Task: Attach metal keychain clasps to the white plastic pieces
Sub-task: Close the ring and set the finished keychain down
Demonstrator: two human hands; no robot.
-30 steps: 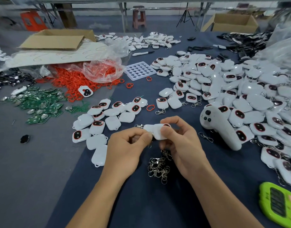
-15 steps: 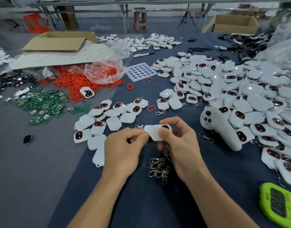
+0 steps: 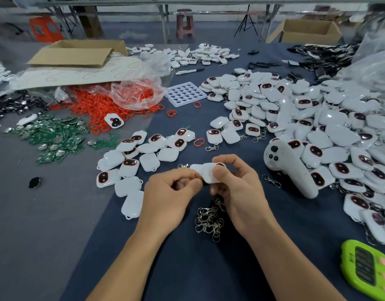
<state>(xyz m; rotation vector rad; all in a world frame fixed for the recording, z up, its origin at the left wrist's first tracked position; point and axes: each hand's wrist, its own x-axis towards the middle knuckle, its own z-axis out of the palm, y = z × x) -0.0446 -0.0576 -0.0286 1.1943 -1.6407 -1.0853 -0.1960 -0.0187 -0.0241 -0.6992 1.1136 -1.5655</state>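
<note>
While the right hand [image 3: 237, 192] gripped a white rounded plastic piece [image 3: 206, 173] just above the dark blue surface [image 3: 187, 268], thumb on top; left hand [image 3: 170, 192] fingers curled, pinching a small silver metal clasp [image 3: 184, 166] at its left end; loose heap of silver clasps [image 3: 209, 220] lay beneath both hands.

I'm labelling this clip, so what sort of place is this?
Likely a small assembly workshop. A heap of identical white plastic pieces covers much of the table, loose metal clasps and green circuit boards lie in piles, and cardboard boxes stand at the back.
</note>
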